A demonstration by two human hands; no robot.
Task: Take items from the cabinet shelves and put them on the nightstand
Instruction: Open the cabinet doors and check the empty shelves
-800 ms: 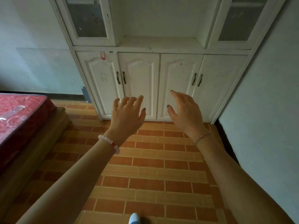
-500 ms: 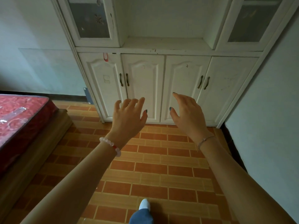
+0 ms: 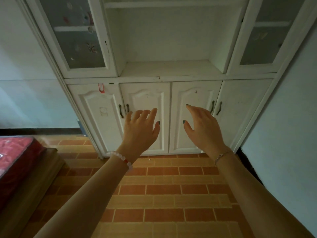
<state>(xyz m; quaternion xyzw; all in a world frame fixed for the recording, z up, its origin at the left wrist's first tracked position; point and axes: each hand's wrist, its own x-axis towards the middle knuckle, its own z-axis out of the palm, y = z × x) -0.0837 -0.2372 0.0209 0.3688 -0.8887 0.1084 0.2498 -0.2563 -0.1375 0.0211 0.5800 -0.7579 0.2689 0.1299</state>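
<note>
**No legible writing**

Nothing here reads as words or numbers. A small red tag [image 3: 101,88] sits at the top edge of the leftmost lower door [image 3: 92,131] of the cabinet [image 3: 168,80], its print too small to make out. Lower on that door, a pale square sticker [image 3: 104,111] bears a curved mark, too faint to tell as a letter.

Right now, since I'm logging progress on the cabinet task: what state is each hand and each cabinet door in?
left hand, open, holding nothing, raised in front of the lower doors
right hand, open, holding nothing
lower cabinet doors, all four closed
left glass door, closed
right glass door, closed
</note>
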